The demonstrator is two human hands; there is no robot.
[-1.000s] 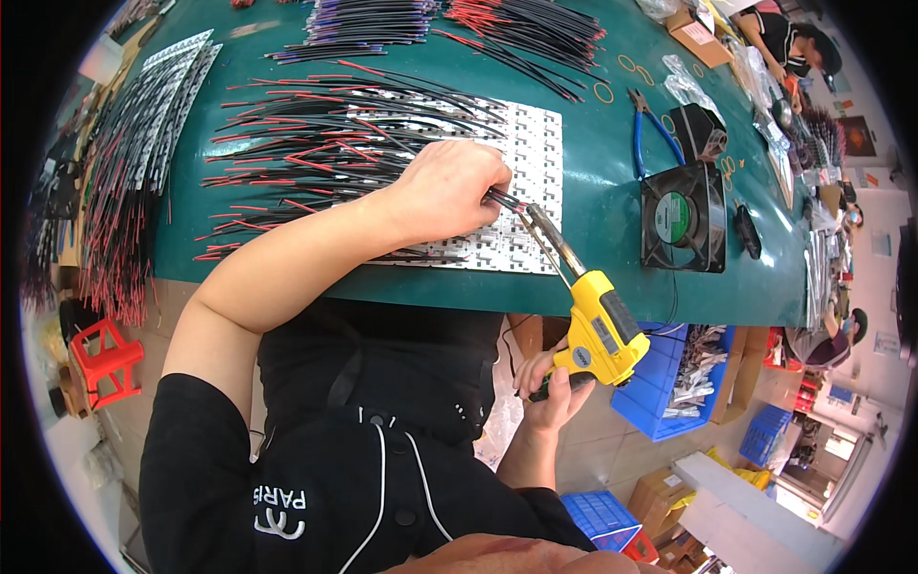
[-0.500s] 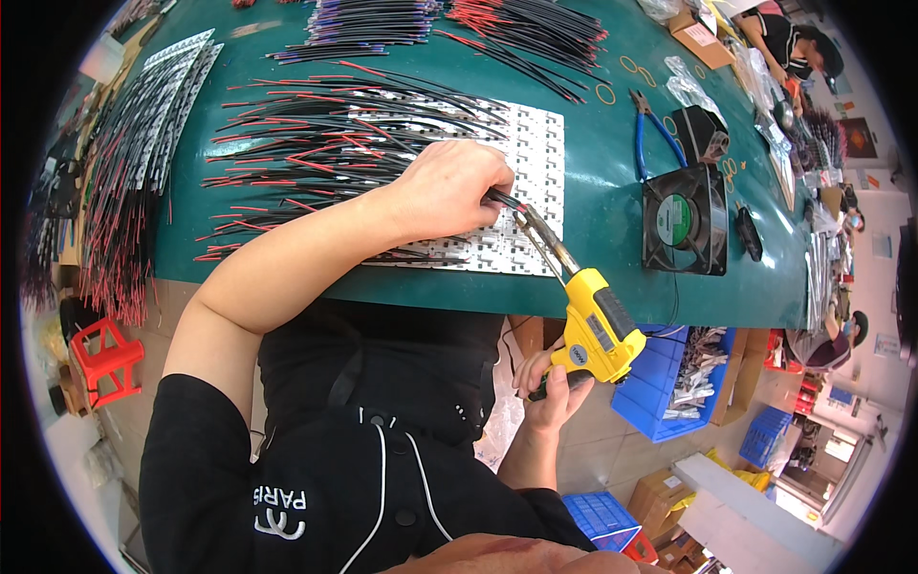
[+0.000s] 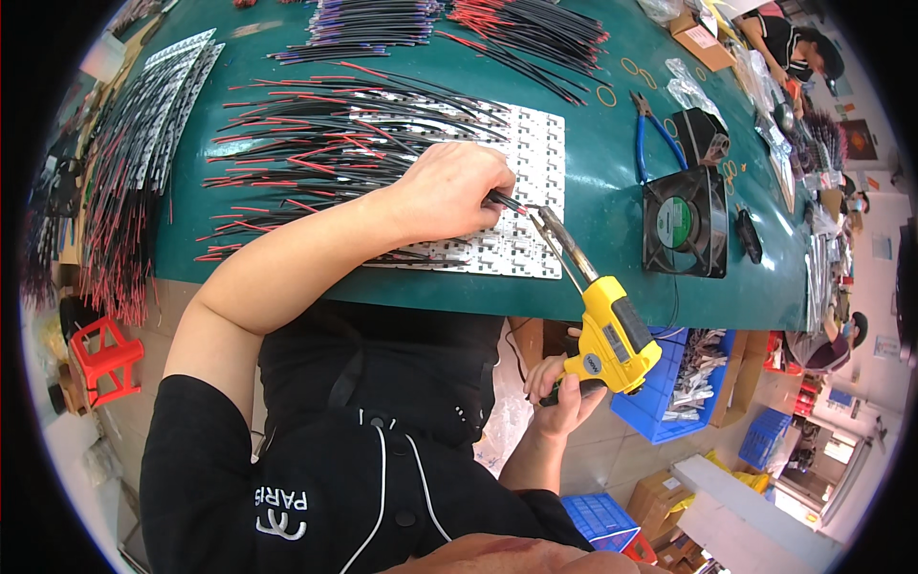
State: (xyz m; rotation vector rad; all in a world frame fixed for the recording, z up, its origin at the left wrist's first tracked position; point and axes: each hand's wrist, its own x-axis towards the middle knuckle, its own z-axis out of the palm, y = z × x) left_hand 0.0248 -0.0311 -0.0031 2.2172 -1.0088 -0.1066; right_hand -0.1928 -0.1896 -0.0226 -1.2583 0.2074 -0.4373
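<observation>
My left hand is closed over the white circuit board panel, pinching a black wire whose end sticks out to the right. Many black wires with red ends lie over the panel's left part and onto the table. In my right hand, below the table edge, is the grip of a yellow soldering gun. Its metal tip and thin feed tube point up and left, close to the wire end; a small gap seems to show between them. The left fingertips are partly hidden.
Blue-handled cutters and a black fan stand right of the panel on the green table. Bundled wires lie at the back, wired panels at left. A blue bin is below right. Other people are farther off.
The soldering gun and my right hand have shifted right and slightly down, drawing the tip back from the wire end. My left hand has hardly moved.
</observation>
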